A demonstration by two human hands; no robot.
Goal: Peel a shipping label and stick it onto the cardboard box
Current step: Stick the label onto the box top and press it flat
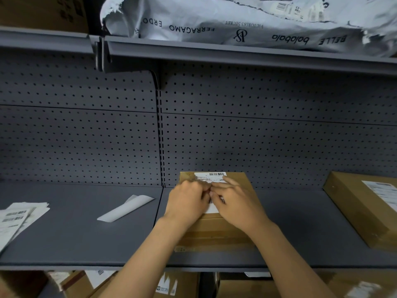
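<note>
Hands pressing label (211, 177) flat on cardboard box (214, 229): left hand (187, 204) loosely curled, right hand (236, 204) spread, neither gripping.

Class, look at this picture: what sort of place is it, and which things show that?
Probably a parcel packing or stock room: grey metal shelf, cardboard box with shipping label, and printed mailing bags above.

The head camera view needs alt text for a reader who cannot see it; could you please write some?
Both hands, left hand and right hand, press a white shipping label onto a cardboard box on a grey metal shelf. A peeled backing strip and spare labels lie left; another labelled box sits right.
</note>
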